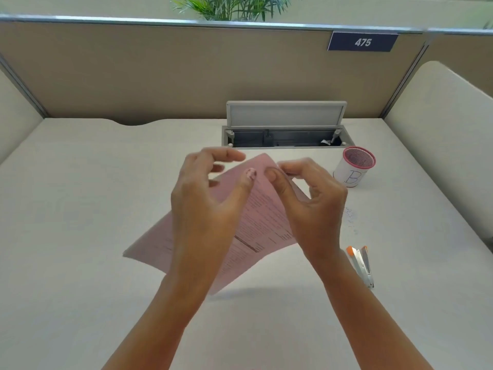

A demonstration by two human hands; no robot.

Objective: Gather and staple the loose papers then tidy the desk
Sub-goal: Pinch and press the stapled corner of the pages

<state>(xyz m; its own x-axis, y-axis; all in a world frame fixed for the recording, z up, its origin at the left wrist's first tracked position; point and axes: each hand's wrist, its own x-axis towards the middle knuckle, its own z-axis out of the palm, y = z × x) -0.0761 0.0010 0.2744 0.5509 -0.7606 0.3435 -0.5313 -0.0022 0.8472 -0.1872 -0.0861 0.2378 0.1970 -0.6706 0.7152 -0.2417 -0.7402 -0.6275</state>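
Pink papers (266, 214) are hanging, pinched by left hand (205, 198) and right hand (312, 206). The stapler (361, 264) is lying rightward, lengthwise near-to-far, closer to the right hand.

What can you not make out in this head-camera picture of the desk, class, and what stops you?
- Sheet count of the pink papers: head view, the left hand and right hand cover them.
- Their print: head view, blurred and too small.
- Any staple at the top corner: head view, the hands cover it.
- Contents of the mesh cup: head view, its wall hides them.
- Small specks beyond the stapler: head view, too small.
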